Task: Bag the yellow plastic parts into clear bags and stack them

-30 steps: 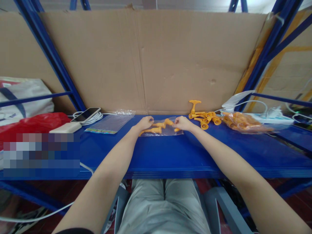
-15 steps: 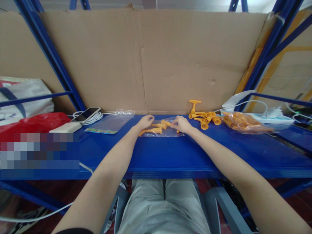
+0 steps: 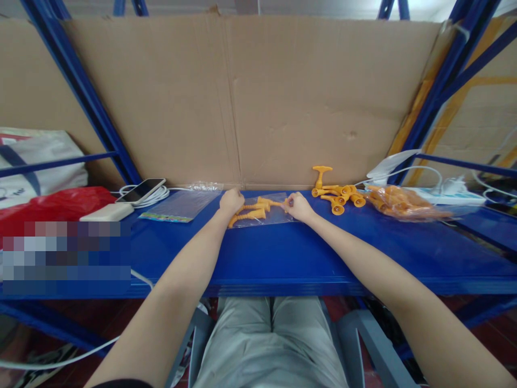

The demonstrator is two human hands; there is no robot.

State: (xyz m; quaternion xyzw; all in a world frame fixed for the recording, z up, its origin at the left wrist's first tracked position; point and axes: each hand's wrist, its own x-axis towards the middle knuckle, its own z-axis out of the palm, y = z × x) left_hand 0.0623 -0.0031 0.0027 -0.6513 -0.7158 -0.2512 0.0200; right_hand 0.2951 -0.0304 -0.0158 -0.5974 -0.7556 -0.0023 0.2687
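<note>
A small clear plastic bag (image 3: 262, 215) with a few orange plastic pieces (image 3: 248, 214) inside lies on the blue shelf (image 3: 283, 253) near its back edge. My left hand (image 3: 231, 201) is closed, pinching the bag's left end. My right hand (image 3: 298, 206) is closed too, pinching the bag's right end, fingertips on an orange piece. Both forearms reach straight forward over the shelf.
Loose orange pieces (image 3: 337, 194) lie right of my right hand, beside a full bag of them (image 3: 404, 203). Empty clear bags (image 3: 181, 205), a phone (image 3: 142, 189) on white cable and a power bank (image 3: 107, 212) sit left. Cardboard (image 3: 242, 102) backs the shelf. A red bag (image 3: 52, 207) is far left.
Both hands have shifted a little to the left with the bag, and the left hand has closed tighter on the bag's left end.
</note>
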